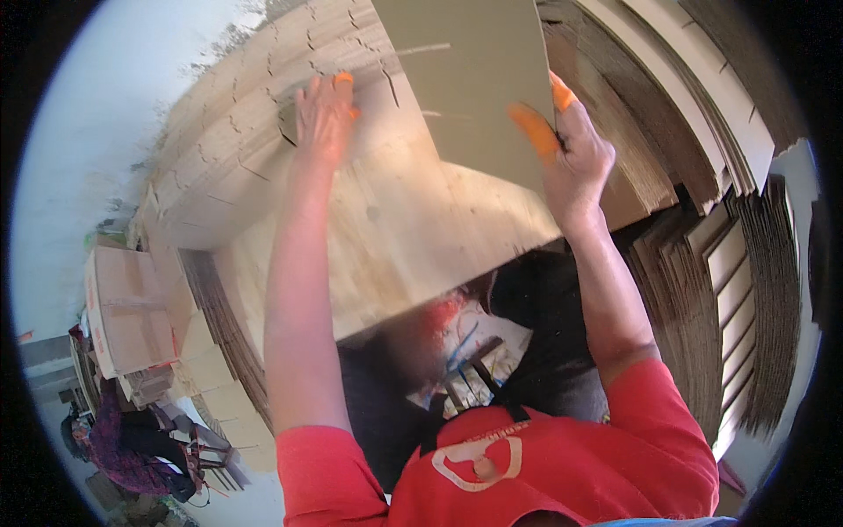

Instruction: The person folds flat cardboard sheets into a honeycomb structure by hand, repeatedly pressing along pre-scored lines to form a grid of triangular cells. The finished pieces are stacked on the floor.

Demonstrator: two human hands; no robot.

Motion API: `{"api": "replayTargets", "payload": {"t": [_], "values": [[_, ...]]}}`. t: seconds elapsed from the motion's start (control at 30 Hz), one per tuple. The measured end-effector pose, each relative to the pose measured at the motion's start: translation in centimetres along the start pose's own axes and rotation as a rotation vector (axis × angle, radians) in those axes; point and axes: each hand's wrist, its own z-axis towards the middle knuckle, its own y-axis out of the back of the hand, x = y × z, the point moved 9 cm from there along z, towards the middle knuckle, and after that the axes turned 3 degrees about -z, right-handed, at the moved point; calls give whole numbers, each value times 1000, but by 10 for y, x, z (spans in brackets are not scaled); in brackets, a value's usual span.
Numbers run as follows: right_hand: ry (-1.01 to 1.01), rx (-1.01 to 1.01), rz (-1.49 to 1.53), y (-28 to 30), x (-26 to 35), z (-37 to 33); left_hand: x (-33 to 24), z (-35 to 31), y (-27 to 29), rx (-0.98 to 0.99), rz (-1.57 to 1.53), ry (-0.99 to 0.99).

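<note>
My right hand [575, 162] grips the right edge of a flat grey-brown cardboard sheet [479, 75], which has narrow slots cut in from its left side. An orange cover sits on the thumb, which lies over the sheet's face, and another is on a finger at the edge. To the left, my left hand [325, 123] reaches forward with fingers extended against slotted cardboard partitions [255, 105] stacked on the far left of the wooden board [395, 237]. It also wears orange finger covers. Its fingertips are slightly smeared, and I see nothing held in them.
Stacks of cardboard sheets [676, 307] stand on the right, with more layered strips [650, 105] above them. At the left are a closed carton [132, 303] and more cardboard [215, 378]. Another person [132, 448] sits at the lower left. The board's near edge lies above my legs.
</note>
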Motion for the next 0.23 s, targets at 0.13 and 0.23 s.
{"api": "replayTargets", "payload": {"t": [0.13, 0.23], "values": [[15, 51, 8, -8, -8, -6, 9, 6, -10, 130, -20, 24], [53, 9, 14, -4, -12, -9, 13, -1, -3, 85, -112, 114]]}}
